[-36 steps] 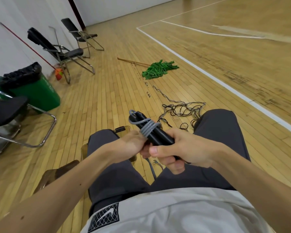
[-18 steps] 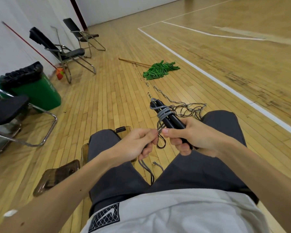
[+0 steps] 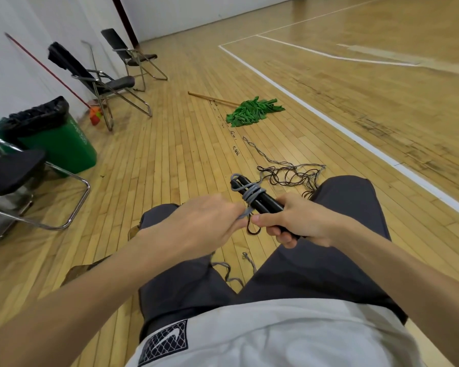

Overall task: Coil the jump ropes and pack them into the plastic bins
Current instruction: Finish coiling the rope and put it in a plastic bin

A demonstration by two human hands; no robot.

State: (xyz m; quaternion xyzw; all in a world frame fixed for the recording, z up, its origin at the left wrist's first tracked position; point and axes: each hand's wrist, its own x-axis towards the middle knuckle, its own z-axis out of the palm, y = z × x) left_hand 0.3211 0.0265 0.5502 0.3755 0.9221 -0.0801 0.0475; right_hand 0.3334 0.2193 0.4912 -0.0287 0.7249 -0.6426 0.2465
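My right hand (image 3: 301,223) grips the two black handles of a jump rope (image 3: 260,198), held together and pointing up and to the left above my lap. Several turns of the grey cord (image 3: 251,194) are wound around the handles. Just left of them, my left hand (image 3: 196,226) pinches the cord, whose loose end (image 3: 227,271) hangs down between my knees. More jump ropes (image 3: 289,176) lie tangled on the wood floor beyond my right knee. A brownish see-through plastic bin (image 3: 80,271) shows partly under my left forearm.
Folding chairs (image 3: 98,80) line the wall on the left, one of them (image 3: 11,176) close to my left. A green rubbish bin (image 3: 53,139) with a black liner stands by the wall. A green mop (image 3: 249,111) lies on the floor ahead.
My left hand has come back up to the handles with the cord pulled tight. Both hands have shifted slightly left and a little lower in view.
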